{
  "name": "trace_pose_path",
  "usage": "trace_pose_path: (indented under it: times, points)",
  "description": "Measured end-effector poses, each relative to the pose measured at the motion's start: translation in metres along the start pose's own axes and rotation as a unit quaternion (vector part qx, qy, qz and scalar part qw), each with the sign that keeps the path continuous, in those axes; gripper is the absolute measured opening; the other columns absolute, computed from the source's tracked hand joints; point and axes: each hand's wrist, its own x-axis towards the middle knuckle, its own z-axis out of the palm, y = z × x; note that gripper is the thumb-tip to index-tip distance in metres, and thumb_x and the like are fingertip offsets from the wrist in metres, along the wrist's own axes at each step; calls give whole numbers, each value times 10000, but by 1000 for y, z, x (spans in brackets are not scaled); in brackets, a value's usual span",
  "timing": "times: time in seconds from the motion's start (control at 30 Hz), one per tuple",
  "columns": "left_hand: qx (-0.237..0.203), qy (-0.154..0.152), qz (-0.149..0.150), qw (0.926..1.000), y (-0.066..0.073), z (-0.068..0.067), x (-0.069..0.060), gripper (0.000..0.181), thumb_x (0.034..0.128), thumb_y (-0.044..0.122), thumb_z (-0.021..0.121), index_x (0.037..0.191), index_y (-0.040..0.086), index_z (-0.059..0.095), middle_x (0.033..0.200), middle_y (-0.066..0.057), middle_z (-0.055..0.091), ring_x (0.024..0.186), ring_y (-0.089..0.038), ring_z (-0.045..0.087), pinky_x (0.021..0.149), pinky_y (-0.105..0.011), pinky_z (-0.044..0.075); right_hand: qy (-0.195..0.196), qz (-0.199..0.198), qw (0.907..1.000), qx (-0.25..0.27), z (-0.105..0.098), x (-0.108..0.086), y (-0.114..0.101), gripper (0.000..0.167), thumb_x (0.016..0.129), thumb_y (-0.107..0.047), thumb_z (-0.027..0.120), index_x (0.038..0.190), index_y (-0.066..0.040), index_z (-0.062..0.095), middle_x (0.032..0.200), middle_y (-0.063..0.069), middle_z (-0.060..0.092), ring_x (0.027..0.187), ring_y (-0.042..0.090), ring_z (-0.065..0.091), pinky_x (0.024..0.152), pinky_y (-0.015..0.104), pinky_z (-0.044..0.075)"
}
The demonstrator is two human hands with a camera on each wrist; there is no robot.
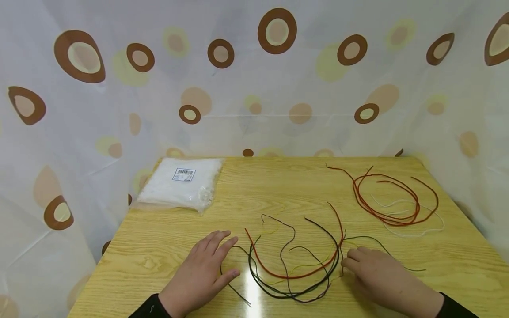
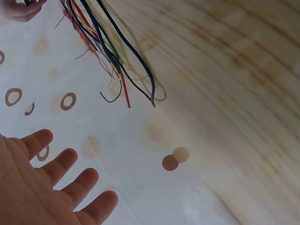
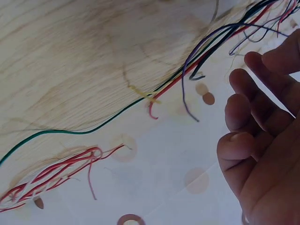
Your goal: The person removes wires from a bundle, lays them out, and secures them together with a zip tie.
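Note:
A loose bundle of wires lies on the table between my two hands. In it are a red wire (image 1: 292,278), a thick dark wire (image 1: 274,297), thin yellow strands and a thin dark purple wire (image 3: 184,91). My left hand (image 1: 200,276) hovers at the bundle's left side, fingers spread and apart from the wires. On the right, my right hand (image 1: 387,278) is beside the wire ends, with fingers loosely bent. The right wrist view shows no wire between its fingers. A green wire (image 3: 89,132) trails out past that hand.
At the back right lies a coil of red wire (image 1: 399,224) with a white wire (image 1: 413,235) by it. A clear plastic bag of white items (image 1: 175,187) with a label sits at the back left. Patterned cloth (image 1: 246,79) hangs behind the wooden table (image 1: 270,181).

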Motion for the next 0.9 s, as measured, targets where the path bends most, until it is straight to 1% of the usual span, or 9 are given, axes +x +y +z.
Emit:
trace_pose_path:
  times: [0.17, 0.27, 0.37, 0.5, 0.6, 0.67, 0.77, 0.83, 0.9]
  points:
    - [83, 44, 31, 10000, -1, 1, -1, 645, 1036, 536, 591, 1555, 168, 487, 1573, -85, 478, 1450, -325, 470, 1133, -541, 464, 39, 596, 9982, -109, -5, -2, 16, 235, 804, -120, 860, 990, -209, 749, 916, -123, 625, 784, 59, 593, 603, 235, 507]
    - [113, 91, 36, 9999, -1, 2, -2, 644, 1033, 531, 601, 1553, 168, 490, 1570, -83, 482, 1446, -323, 476, 1133, -539, 467, -8, 1018, 9948, -98, -5, -5, 35, 166, 854, -159, 845, 980, -206, 747, 904, -119, 627, 761, 59, 595, 600, 250, 505]
    - [101, 92, 22, 9999, -1, 3, -3, 648, 1024, 520, 621, 1551, 164, 497, 1562, -82, 490, 1436, -323, 486, 1127, -539, 473, -133, 1485, 9888, -43, -4, -10, 59, 105, 898, -177, 809, 982, -185, 746, 917, -85, 652, 773, 98, 629, 612, 285, 521]
    - [61, 66, 3, 10000, 0, 5, -6, 647, 1017, 505, 639, 1547, 160, 503, 1555, -84, 497, 1430, -327, 492, 1125, -540, 476, -392, 2035, 9782, 119, 0, -16, 95, 94, 946, -167, 751, 1009, -97, 746, 920, 3, 672, 758, 159, 637, 616, 348, 530]
    - [36, 32, 2, 10000, 1, 5, -7, 642, 1019, 503, 635, 1547, 161, 503, 1560, -83, 495, 1438, -323, 487, 1132, -534, 470, -517, 2272, 9723, 201, 3, -21, 122, 120, 964, -123, 712, 1027, -24, 740, 902, 67, 671, 742, 199, 635, 627, 398, 538]
    - [9, -13, 2, 10000, 1, 6, -7, 639, 1024, 507, 626, 1547, 161, 503, 1563, -81, 493, 1444, -319, 482, 1134, -529, 468, -578, 2389, 9691, 184, 5, -25, 140, 152, 970, -101, 692, 1050, 24, 730, 920, 134, 678, 767, 266, 658, 659, 447, 557]
    - [-47, -66, -1, 10000, 2, 6, -8, 635, 1029, 516, 613, 1546, 163, 505, 1563, -78, 494, 1448, -314, 478, 1134, -525, 466, -500, 2540, 9659, 98, 5, -35, 166, 209, 962, -44, 662, 1096, 114, 695, 978, 256, 676, 833, 392, 669, 704, 516, 565]
    - [-44, -65, 6, 10000, 2, 6, -8, 632, 1032, 518, 608, 1545, 163, 506, 1559, -76, 498, 1445, -311, 480, 1132, -523, 467, -419, 2651, 9633, -38, 4, -42, 183, 244, 944, -17, 667, 1104, 167, 666, 972, 306, 673, 837, 443, 671, 705, 540, 567]
    - [-31, -45, 10, 10000, 2, 6, -8, 630, 1031, 518, 609, 1543, 164, 508, 1556, -74, 500, 1443, -309, 483, 1131, -520, 468, -432, 2880, 9566, -85, 5, -49, 200, 285, 933, 0, 658, 1113, 220, 632, 981, 363, 661, 857, 503, 664, 722, 572, 563]
